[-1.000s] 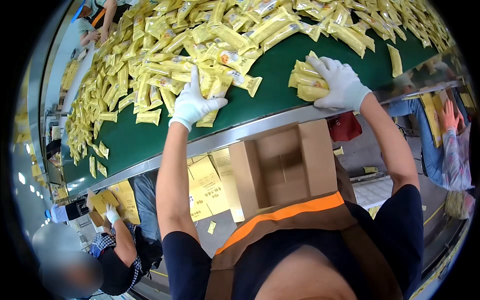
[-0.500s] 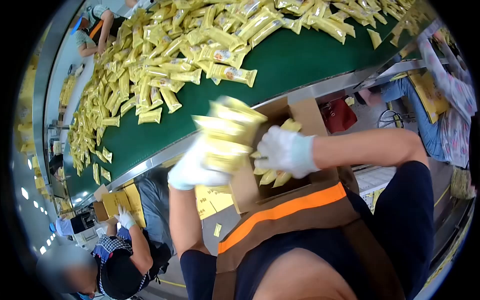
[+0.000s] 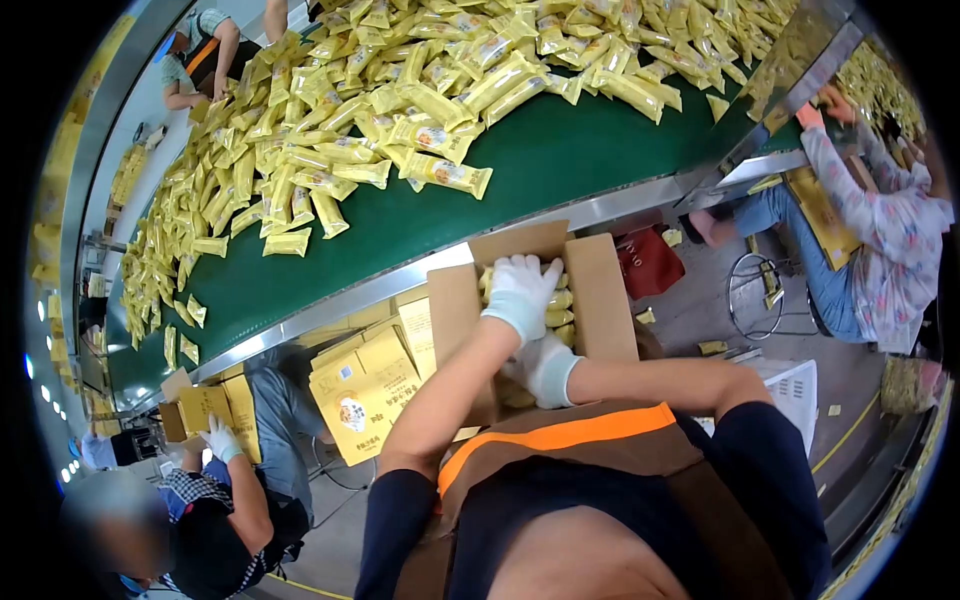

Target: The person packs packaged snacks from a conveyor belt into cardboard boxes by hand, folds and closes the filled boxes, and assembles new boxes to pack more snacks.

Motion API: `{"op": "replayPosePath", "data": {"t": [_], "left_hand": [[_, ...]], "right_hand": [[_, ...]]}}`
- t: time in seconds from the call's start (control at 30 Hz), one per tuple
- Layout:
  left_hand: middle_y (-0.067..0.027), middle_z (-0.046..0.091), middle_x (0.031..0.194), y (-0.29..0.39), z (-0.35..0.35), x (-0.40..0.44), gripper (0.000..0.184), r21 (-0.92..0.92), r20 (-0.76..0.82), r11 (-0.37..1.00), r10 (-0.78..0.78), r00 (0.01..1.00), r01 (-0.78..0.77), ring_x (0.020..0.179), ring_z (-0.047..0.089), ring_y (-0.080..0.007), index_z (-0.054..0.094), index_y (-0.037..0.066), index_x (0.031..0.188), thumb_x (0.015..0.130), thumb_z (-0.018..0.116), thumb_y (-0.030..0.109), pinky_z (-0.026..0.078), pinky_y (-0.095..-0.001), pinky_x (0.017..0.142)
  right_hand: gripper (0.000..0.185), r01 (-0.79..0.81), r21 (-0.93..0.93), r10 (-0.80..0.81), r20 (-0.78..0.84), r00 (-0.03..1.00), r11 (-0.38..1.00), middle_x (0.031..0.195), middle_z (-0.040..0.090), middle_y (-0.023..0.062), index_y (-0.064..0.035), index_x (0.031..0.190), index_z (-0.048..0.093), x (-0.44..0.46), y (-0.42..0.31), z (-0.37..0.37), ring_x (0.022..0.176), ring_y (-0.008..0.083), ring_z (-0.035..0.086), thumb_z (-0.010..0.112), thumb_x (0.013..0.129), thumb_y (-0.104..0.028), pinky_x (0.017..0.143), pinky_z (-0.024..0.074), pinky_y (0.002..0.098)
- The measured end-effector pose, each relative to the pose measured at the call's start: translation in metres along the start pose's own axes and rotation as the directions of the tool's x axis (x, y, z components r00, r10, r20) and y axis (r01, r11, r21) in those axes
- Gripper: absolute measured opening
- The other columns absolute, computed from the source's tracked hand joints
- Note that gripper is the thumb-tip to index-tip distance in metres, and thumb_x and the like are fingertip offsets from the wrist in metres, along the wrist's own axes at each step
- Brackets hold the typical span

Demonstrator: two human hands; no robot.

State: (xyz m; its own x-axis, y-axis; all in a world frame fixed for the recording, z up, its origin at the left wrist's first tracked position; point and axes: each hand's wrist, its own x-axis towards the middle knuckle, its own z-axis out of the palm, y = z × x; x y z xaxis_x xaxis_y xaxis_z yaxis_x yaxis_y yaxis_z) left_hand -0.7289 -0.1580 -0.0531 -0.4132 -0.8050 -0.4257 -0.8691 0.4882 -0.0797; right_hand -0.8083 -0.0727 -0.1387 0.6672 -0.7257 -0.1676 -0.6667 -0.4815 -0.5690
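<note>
An open cardboard box (image 3: pixel 606 290) stands in front of me with its flaps up and yellow wrapped snack packets (image 3: pixel 562 300) inside. My left hand (image 3: pixel 523 288), in a white glove, reaches into the box from above, its fingers bent over packets near the far wall. Lower in the box is my right hand (image 3: pixel 546 366), also gloved, partly under my left wrist; its fingers are hidden. Beyond the box, a large heap of the same yellow packets (image 3: pixel 430 105) lies on a green conveyor belt (image 3: pixel 590 150).
Flat yellow printed cartons (image 3: pixel 365 395) lie left of the box. A co-worker (image 3: pixel 235 510) sits at lower left with a small carton (image 3: pixel 203 410); another person (image 3: pixel 880 230) works at right. A red bag (image 3: pixel 650 265) and a round metal stool (image 3: pixel 752 295) are right of the box.
My left hand has moved right and down from beside the box into it, bringing a stack of yellow packets. My right hand has shifted nearer to me, inside the box. The view has shifted slightly.
</note>
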Motion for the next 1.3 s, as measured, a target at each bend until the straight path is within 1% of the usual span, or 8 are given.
{"op": "replayPosePath", "data": {"t": [0.13,0.47,0.6,0.7,0.73,0.8,0.97,1.3], "left_hand": [[-0.0204,0.05,0.13,-0.004,0.028,0.011,0.1,-0.175,0.172,0.984,0.004,0.985,0.027,0.124,0.048,-0.0352,0.022,0.014,0.154,0.071,0.074,0.037,0.04,-0.0469,0.1],[-0.0099,0.046,0.138,0.007,0.051,-0.015,0.062,-0.095,0.027,0.987,-0.131,0.991,0.133,0.116,0.052,-0.0277,0.035,0.024,0.151,0.092,0.054,0.021,0.047,-0.0471,0.087],[-0.0187,0.063,0.108,-0.012,0.033,-0.012,0.042,-0.375,0.224,0.909,-0.103,0.969,0.183,0.102,0.064,-0.0377,0.053,0.015,0.135,0.094,0.05,0.017,0.056,-0.0501,0.072],[-0.0196,0.066,0.111,-0.044,-0.01,-0.022,0.046,-0.516,0.138,0.845,0.245,0.96,-0.141,0.096,0.065,-0.0362,0.053,0.01,0.136,0.09,0.057,0.017,0.052,-0.0442,0.085],[-0.0193,0.065,0.115,-0.06,-0.025,-0.027,0.047,-0.531,0.076,0.803,0.362,0.929,-0.269,0.096,0.064,-0.0354,0.054,0.009,0.135,0.088,0.059,0.016,0.051,-0.0419,0.089],[-0.0164,0.066,0.103,-0.091,-0.066,-0.027,0.052,-0.502,-0.559,0.646,0.264,0.786,-0.575,0.09,0.065,-0.036,0.049,0.009,0.137,0.087,0.059,0.016,0.053,-0.0422,0.08],[-0.0134,0.059,0.119,-0.157,-0.071,0.056,0.057,-0.289,-0.761,0.952,-0.163,0.628,-0.103,0.111,0.054,-0.0345,0.055,0.011,0.132,0.082,0.069,0.035,0.041,-0.0457,0.098],[-0.0157,0.04,0.148,-0.174,0.008,-0.028,0.061,-0.205,-0.547,0.976,-0.173,0.819,0.069,0.14,0.029,-0.0418,0.056,0.013,0.134,0.079,0.072,0.034,0.025,-0.0558,0.112]], "right_hand": [[0.052,0.344,-0.363,-0.106,0.539,0.836,0.866,0.138,0.051,0.0173,-0.0117,0.13,0.056,-0.013,-0.034,-0.086,0.124,0.0382,0.05,0.065,0.081,-0.027,0.096,0.0444,0.0513],[0.035,0.351,-0.352,-0.063,0.623,0.78,0.868,0.125,0.066,0.013,-0.0135,0.121,0.068,0.011,-0.008,-0.065,0.107,0.0294,0.067,0.055,0.091,-0.024,0.087,0.0523,0.0395],[0.037,0.228,0.345,-0.404,0.863,0.303,0.91,0.116,0.067,0.0127,-0.0085,0.12,0.065,0.05,-0.023,-0.15,0.105,0.0244,0.064,0.064,0.09,-0.03,0.093,0.0485,0.0355],[0.036,0.077,0.79,-0.727,0.515,0.455,0.608,0.106,0.068,0.0097,-0.0054,0.115,0.065,0.105,-0.008,-0.225,0.099,0.0196,0.063,0.066,0.089,-0.031,0.089,0.0491,0.035],[0.033,0.44,0.631,-0.722,0.294,0.627,0.639,0.105,0.068,0.0092,-0.0045,0.114,0.065,0.13,0.003,-0.274,0.098,0.0182,0.063,0.063,0.092,-0.029,0.09,0.0494,0.034],[0.04,0.507,0.378,-0.515,-0.088,0.853,0.775,0.115,0.067,0.0107,-0.0049,0.122,0.063,0.196,0.042,-0.31,0.105,0.0191,0.062,0.061,0.093,-0.033,0.094,0.0485,0.0342],[0.067,-0.077,-0.536,-0.042,-0.206,0.978,0.84,0.142,0.049,0.0178,-0.0225,0.135,0.056,0.314,0.109,-0.327,0.126,0.0357,0.051,0.052,0.085,-0.066,0.103,0.0396,0.0489],[0.05,0.11,-0.522,-0.414,-0.511,0.753,0.846,0.135,0.053,0.0142,-0.0168,0.124,0.061,0.172,0.131,-0.246,0.123,0.0356,0.052,0.065,0.085,-0.047,0.107,0.0339,0.0487]]}}
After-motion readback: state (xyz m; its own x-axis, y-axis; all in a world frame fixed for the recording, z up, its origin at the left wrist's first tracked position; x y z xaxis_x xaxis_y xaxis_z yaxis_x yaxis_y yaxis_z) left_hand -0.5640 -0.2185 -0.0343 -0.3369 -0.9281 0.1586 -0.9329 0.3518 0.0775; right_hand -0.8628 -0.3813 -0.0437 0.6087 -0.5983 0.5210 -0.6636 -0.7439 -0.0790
